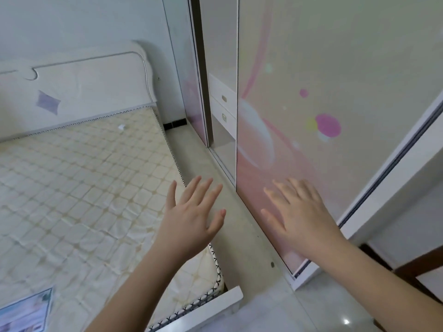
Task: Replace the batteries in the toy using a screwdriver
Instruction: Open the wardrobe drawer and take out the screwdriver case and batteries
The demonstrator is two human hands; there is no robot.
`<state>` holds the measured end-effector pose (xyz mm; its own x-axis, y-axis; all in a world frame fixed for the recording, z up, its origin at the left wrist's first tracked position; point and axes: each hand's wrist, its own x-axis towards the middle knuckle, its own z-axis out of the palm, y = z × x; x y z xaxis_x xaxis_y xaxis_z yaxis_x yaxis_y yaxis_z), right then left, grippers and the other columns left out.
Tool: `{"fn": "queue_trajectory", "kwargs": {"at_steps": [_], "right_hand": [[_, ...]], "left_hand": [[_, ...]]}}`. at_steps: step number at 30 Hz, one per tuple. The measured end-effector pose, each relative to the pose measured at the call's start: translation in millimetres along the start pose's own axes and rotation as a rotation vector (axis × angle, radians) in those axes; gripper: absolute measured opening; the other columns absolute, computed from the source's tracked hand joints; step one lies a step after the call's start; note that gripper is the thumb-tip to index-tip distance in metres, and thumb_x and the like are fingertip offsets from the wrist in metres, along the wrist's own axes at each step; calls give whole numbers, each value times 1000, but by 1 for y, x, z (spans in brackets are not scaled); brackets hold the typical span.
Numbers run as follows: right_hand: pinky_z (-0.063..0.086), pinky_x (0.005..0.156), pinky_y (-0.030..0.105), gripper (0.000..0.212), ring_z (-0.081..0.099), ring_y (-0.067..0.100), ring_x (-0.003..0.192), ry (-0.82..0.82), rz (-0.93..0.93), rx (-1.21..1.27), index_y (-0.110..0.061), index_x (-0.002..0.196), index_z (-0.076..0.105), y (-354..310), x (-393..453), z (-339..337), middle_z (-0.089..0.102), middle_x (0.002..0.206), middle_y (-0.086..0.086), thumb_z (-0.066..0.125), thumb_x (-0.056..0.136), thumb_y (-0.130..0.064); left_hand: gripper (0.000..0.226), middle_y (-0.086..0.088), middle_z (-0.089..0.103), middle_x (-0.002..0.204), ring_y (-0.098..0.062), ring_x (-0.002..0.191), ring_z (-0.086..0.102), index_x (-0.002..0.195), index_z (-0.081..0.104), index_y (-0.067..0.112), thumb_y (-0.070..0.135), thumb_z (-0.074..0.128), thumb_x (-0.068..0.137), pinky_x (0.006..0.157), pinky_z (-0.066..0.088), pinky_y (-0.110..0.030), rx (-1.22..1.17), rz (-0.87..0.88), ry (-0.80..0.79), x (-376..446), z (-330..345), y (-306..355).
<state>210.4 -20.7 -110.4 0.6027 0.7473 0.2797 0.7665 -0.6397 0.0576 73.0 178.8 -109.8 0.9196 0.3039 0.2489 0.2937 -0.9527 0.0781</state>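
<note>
Empty grips (191, 219) over mattress (79, 188), floor (242, 238)

I have one view only — the head camera, worn high and pitched forward and down, wide-angle with bent edges. It faces the gap of floor (230, 212) between the mattress (84, 188) and the sliding wardrobe door (335, 68). The mattress lies left of that door, the headboard (79, 87) beyond it — farther off. Both forearms enter from the bottom edge, close to the lens.
</note>
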Motion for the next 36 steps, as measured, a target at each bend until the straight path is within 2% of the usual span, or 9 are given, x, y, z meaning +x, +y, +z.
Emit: {"fn": "queue_trajectory", "kwargs": {"at_steps": [3, 8, 11, 14, 21, 26, 36], "right_hand": [[28, 106, 46, 55, 48, 35, 127, -34, -20, -4, -14, 126, 62, 10, 17, 17, 58, 131, 11, 34, 93, -47], [34, 104, 43, 55, 49, 32, 125, -50, -30, 55, -14, 128, 59, 32, 59, 45, 56, 133, 10, 35, 92, -47], [37, 104, 44, 55, 49, 32, 125, -71, -60, 99, -13, 129, 58, 56, 82, 63, 56, 133, 10, 34, 92, -46], [32, 104, 44, 56, 49, 32, 126, -91, -64, 139, -14, 130, 58, 84, 102, 76, 55, 134, 9, 32, 93, -47], [29, 103, 41, 57, 51, 32, 123, -154, -72, 217, -15, 128, 61, 114, 153, 107, 57, 133, 9, 32, 91, -48], [43, 102, 46, 58, 51, 32, 124, -171, -53, 282, -17, 130, 58, 113, 194, 125, 56, 135, 8, 29, 93, -50], [41, 104, 47, 62, 50, 32, 127, -189, 58, 263, -15, 132, 57, 108, 317, 169, 56, 136, 9, 27, 91, -52]], "left_hand": [[58, 9, 39, 152, -14, 147, 25, 145, 40, 32, 56, 25, 95, 119, 13, -53, 5, 4, -22, 20, 12, 1], [60, 10, 36, 154, -14, 147, 23, 149, 34, 34, 57, 28, 94, 120, 15, -49, 18, 5, -43, 62, 35, 7], [62, 9, 38, 153, -16, 146, 27, 149, 34, 32, 58, 28, 94, 119, 16, -46, 39, -56, -77, 91, 54, 17], [61, 8, 43, 150, -16, 143, 33, 148, 37, 30, 56, 29, 93, 118, 14, -43, 49, -118, -82, 117, 70, 30], [62, 10, 41, 151, -15, 143, 32, 149, 35, 31, 57, 23, 95, 118, 19, -44, 56, -242, -103, 164, 96, 37], [62, 9, 38, 153, -16, 145, 30, 149, 35, 32, 58, 22, 94, 118, 19, -45, 42, -274, -121, 197, 110, 21], [61, 9, 40, 151, -14, 144, 30, 146, 38, 33, 58, 27, 93, 115, 24, -47, -9, -203, -65, 326, 146, -61]]}}
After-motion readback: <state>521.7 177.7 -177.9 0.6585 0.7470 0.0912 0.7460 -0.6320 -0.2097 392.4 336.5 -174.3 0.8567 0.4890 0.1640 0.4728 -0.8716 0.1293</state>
